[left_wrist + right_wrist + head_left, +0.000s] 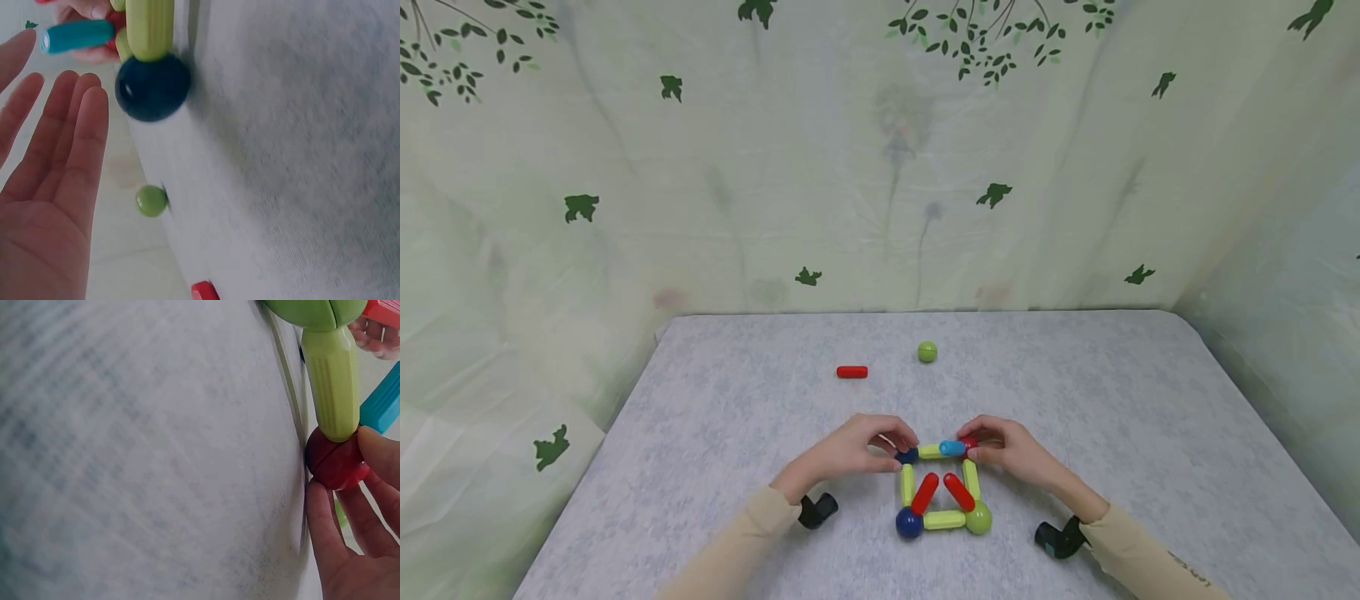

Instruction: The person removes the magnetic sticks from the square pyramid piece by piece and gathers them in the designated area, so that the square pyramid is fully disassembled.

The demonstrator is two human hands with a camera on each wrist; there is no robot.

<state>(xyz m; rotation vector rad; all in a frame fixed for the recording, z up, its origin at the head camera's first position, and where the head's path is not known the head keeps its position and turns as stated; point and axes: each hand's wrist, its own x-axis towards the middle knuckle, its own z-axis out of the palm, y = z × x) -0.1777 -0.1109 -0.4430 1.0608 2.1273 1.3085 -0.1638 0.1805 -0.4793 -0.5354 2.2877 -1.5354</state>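
A square of magnetic rods and balls lies on the table, with yellow-green rods (944, 521) as its sides. Its near corners are a dark blue ball (909, 523) and a green ball (978, 517), each carrying a raised red rod (926, 493). My right hand (1011, 454) pinches the red ball (331, 464) at the far right corner, from which a light blue rod (952, 448) sticks up. At the far left corner, my left hand (867, 443) hovers beside another dark blue ball (153, 87). Its fingers (62, 137) are extended, apart from that ball.
Beyond the square, a loose red rod (852, 372) and a green ball (927, 352) lie on the grey table (737, 392). A leaf-patterned curtain (850, 167) hangs behind the table's far edge. Black wrist cameras (1060, 540) sit under both forearms.
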